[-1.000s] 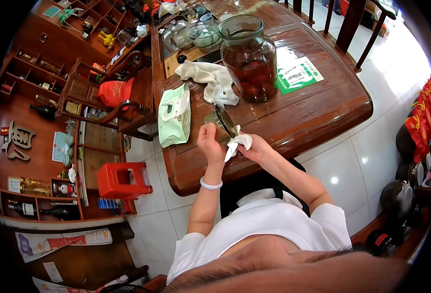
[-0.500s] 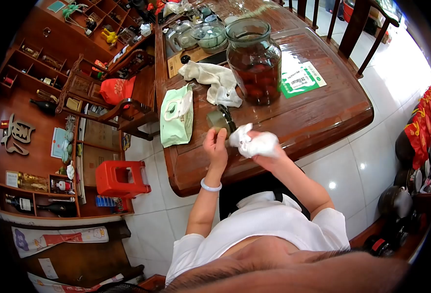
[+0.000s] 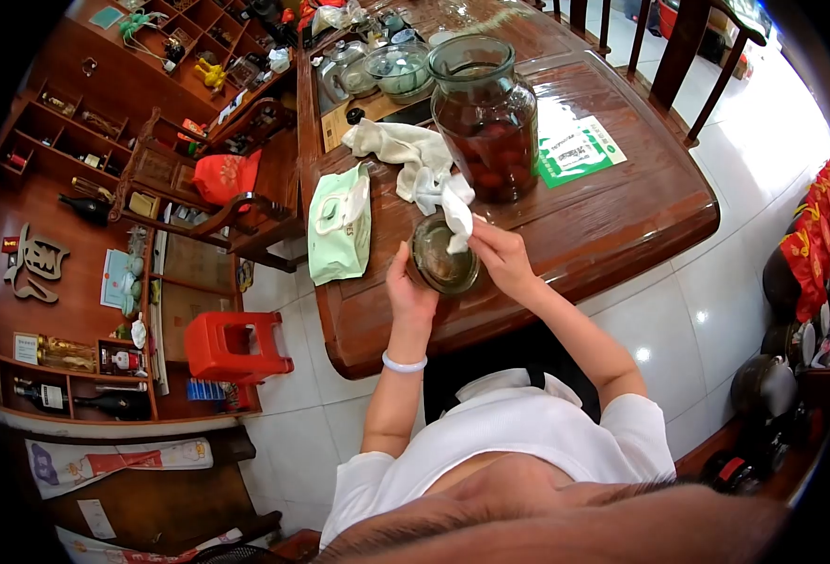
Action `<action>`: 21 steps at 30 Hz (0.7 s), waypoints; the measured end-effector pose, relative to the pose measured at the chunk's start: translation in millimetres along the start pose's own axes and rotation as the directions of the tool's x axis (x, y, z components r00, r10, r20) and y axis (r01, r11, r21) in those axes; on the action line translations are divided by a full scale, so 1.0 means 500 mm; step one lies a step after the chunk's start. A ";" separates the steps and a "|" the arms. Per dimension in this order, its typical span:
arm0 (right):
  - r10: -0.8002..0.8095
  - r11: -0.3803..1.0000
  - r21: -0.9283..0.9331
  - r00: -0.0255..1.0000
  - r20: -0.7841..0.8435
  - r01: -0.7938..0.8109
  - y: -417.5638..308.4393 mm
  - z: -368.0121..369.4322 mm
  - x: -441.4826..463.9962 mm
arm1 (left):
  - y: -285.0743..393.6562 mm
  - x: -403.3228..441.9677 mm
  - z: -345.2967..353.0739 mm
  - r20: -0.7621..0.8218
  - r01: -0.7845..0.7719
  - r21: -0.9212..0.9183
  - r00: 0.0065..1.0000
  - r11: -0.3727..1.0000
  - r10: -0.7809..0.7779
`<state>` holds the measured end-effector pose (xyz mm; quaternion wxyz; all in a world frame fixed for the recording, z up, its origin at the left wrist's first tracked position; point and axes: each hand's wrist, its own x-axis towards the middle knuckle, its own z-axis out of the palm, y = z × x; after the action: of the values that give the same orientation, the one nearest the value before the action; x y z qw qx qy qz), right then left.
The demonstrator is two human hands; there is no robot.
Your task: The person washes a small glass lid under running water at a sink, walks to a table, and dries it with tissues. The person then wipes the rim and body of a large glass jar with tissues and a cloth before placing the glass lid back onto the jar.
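Note:
My left hand (image 3: 412, 289) grips a round glass jar lid (image 3: 438, 265) by its edge, its hollow face tilted up toward me. Pinched in my right hand (image 3: 503, 259) is a white wipe (image 3: 457, 211), which hangs against the lid's far right rim. Just beyond my hands stands a large open glass jar (image 3: 486, 122) with dark red liquid and round fruit in it. A crumpled cream cloth (image 3: 398, 146) lies left of the jar. Nearer to my left hand is a pale green pack of wipes (image 3: 340, 230).
A green-and-white card with a code (image 3: 579, 153) lies right of the jar on the wooden table (image 3: 387, 329). Behind are a glass bowl (image 3: 401, 70) and other glassware. A red stool (image 3: 236, 346) and a wooden chair (image 3: 246, 211) stand at the left.
The lid has turned from edge-on to show its hollow face. My right hand has moved from beside it to its rim, and the bunched wipe now hangs more loosely from my fingers.

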<state>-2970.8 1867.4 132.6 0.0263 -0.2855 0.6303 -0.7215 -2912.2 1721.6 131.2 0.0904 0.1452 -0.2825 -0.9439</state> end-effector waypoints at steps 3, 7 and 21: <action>-0.324 0.898 -0.295 0.944 0.060 0.327 0.023 0.019 -0.060 | 0.013 0.012 -0.004 0.010 -0.047 -0.093 0.999 0.995 0.048; -0.313 0.839 -0.361 0.904 0.292 0.407 -0.011 0.040 -0.084 | 0.001 0.006 -0.001 0.054 0.012 0.084 0.998 0.996 -0.017; 0.570 0.324 0.745 0.749 0.339 -0.584 0.030 -0.003 0.006 | -0.029 0.008 -0.005 0.112 0.164 -0.207 0.983 0.964 -0.143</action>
<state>-2978.7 1864.5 119.8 0.4133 -0.0020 0.2813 -0.8661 -2916.3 1731.3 120.2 0.0185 0.1103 -0.1705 -0.9790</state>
